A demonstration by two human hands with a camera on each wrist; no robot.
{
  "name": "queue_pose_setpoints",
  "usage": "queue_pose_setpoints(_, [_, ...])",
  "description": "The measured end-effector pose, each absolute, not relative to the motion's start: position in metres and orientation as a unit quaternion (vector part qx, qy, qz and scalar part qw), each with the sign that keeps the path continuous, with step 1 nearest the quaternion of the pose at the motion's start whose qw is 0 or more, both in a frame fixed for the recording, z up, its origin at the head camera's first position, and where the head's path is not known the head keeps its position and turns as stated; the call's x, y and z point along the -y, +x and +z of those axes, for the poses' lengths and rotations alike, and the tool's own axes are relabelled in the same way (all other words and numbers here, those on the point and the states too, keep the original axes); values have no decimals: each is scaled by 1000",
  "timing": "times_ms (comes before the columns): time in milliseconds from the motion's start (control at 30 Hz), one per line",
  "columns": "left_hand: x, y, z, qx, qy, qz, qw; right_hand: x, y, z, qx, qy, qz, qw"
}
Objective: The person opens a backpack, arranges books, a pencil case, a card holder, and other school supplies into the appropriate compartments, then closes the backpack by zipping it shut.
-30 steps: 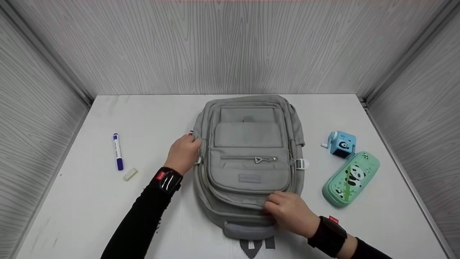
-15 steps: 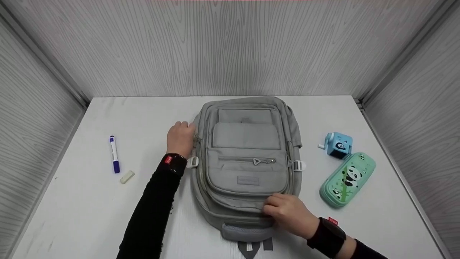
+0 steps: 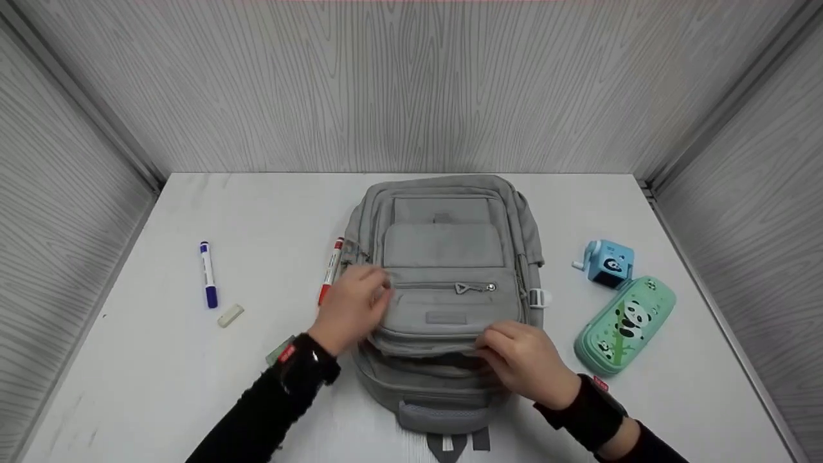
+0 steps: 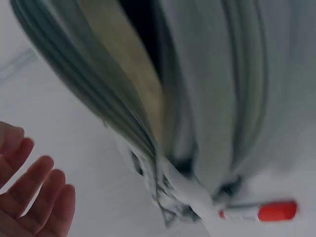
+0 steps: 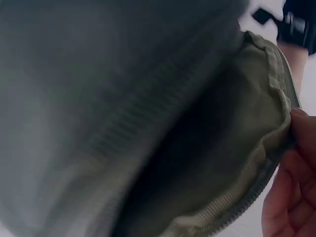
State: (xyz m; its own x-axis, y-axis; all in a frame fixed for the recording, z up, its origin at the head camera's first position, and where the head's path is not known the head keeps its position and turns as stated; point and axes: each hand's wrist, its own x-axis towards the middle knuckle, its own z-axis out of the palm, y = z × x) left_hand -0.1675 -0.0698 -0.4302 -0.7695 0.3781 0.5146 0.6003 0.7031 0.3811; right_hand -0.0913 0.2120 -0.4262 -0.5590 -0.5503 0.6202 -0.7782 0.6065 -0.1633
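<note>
A grey backpack [image 3: 443, 244] lies front side up, its top handle [image 3: 443, 418] toward me. My right hand [image 3: 530, 363] pinches the zippered edge of a compartment and holds it raised. A dark gap shows below that edge, and the right wrist view looks into the compartment's tan lining [image 5: 247, 113]. My left hand [image 3: 350, 305] hovers by the bag's left side. Its fingers [image 4: 47, 197] are loosely bent and hold nothing in the left wrist view. Beside the bag's left edge lies a red-capped marker [image 3: 331, 267], partly hidden by that hand.
On the left of the white table [image 3: 161, 386] lie a blue marker [image 3: 209, 275] and an eraser [image 3: 231, 315]. A green edge [image 3: 280, 350] shows under my left wrist. To the right are a blue pencil sharpener [image 3: 609, 262] and a green panda pencil case [image 3: 625, 326].
My left hand has come away from the bag's left side, toward me and right, uncovering the red-capped marker. My right hand has lifted the compartment edge slightly, and a dark gap has appeared.
</note>
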Motion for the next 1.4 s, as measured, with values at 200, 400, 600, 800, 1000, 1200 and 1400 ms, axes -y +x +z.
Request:
queue_pose_setpoints(200, [51, -117, -431, 855, -371, -276, 234, -210, -99, -403, 852, 370, 217, 300])
queue_pose_setpoints(400, [42, -115, -440, 836, -372, -220, 337, -209, -103, -393, 853, 357, 216, 315])
queue_pose_setpoints(600, [36, -126, -436, 804, -361, -192, 432, -213, -103, -394, 846, 351, 252, 312])
queue_pose_setpoints(800, [34, -131, -427, 809, -337, -203, 436, -241, -96, -408, 865, 264, 304, 300])
queue_pose_setpoints(1000, [33, -138, -411, 817, -319, -225, 424, -301, -94, -435, 947, -20, 263, 182])
queue_pose_setpoints(1200, [35, -143, -396, 818, -282, -262, 427, -342, -87, -468, 965, -151, 190, -95])
queue_pose_setpoints(1400, [31, -149, -386, 821, -273, -274, 420, -353, -76, -477, 957, -182, 209, -84])
